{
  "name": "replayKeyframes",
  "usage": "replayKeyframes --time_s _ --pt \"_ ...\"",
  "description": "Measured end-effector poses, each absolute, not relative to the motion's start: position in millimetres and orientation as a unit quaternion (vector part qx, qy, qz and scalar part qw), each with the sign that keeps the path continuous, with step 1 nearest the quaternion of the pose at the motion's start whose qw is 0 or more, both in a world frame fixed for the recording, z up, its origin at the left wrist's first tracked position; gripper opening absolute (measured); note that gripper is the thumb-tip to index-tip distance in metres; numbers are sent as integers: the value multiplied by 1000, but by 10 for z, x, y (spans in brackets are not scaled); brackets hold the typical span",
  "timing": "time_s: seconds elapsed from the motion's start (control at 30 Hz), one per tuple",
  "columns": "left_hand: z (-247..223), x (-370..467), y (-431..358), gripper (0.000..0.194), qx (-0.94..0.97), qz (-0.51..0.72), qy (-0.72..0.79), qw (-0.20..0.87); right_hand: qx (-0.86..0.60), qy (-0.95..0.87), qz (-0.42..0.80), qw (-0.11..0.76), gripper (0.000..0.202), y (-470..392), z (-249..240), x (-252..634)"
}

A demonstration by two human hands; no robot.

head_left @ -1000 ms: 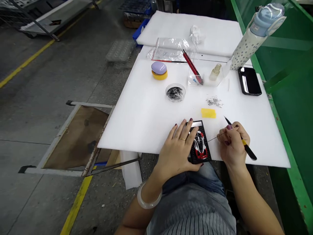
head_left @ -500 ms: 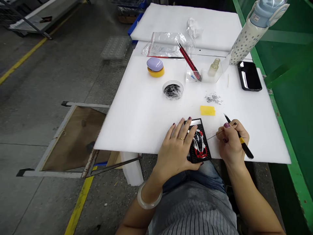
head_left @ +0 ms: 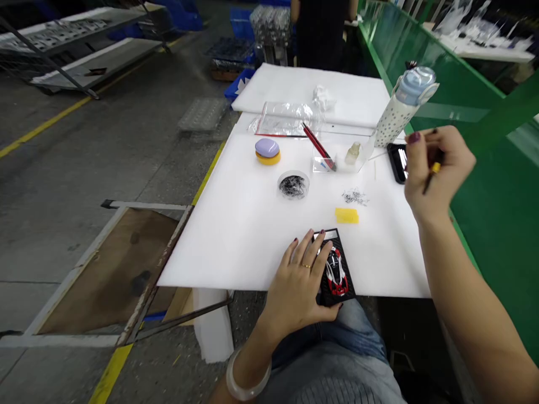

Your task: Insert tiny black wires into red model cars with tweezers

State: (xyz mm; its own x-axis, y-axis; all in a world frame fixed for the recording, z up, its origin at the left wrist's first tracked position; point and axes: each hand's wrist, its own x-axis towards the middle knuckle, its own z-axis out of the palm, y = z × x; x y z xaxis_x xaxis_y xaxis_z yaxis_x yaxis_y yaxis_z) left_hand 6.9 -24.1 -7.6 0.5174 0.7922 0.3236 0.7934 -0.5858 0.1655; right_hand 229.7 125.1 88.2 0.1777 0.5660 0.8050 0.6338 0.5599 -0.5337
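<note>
My left hand (head_left: 297,286) grips a black textured base (head_left: 336,240) at the table's front edge, fingers lying over its left side and thumb at its near edge. Fixed on the base is a red, white and black model car (head_left: 337,275), partly covered by my fingertips. Raised over the table's right side is my right hand (head_left: 440,171), its fingers closed on black tweezers with a yellow band (head_left: 435,168). The tweezers' tips are hidden. A dark end of something thin also shows at these fingers, too blurred to make out.
A round clear dish (head_left: 279,186) holds black slivers; more slivers (head_left: 356,196) lie loose near yellow tape (head_left: 347,216). Behind stand a purple-and-yellow case (head_left: 267,150), red tweezers (head_left: 319,147), a small glass bottle (head_left: 352,153), a phone (head_left: 396,163) and a tall dotted bottle (head_left: 391,120).
My right hand has lifted away from the model car, up and to the right, with the tweezers. My left hand stays on the base. The view has tilted up, showing a person behind.
</note>
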Motion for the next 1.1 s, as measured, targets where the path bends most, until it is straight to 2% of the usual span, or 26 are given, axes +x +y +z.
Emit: replayKeyframes --time_s 0.1,0.2,0.33,0.43,0.5,0.57,0.67,0.7,0.87,1.1 --pt "-72 62 -233 115 -874 -193 -445 19 -502 -659 -32 560 30 1762 888 2332" --pt "-81 47 -212 110 -878 -197 -435 46 -520 -679 -28 518 35 2066 739 2335" --pt "-116 27 -192 99 -871 -234 -427 64 -526 -709 -12 469 39 2108 611 2371" --pt "-133 13 -193 96 -867 -255 -427 37 -513 -710 7 482 43 1935 680 2424" --pt "-125 0 -194 100 -866 -266 -424 8 -507 -699 52 502 49 1774 759 2465" --pt "-101 -14 -191 102 -861 -281 -423 -22 -509 -676 147 513 62 1615 808 2521" --pt "-52 -30 -180 100 -856 -288 -424 -72 -510 -649 266 498 86 1455 768 2644" --pt "-39 -29 -176 99 -852 -289 -427 -91 -511 -651 278 488 88 1430 728 2690" --pt "-23 52 -176 94 -803 -350 -457 -154 -530 -662 285 447 54 1464 497 2824" --pt "8 251 -202 84 -731 -434 -490 -195 -558 -605 375 427 45 1592 315 2723"
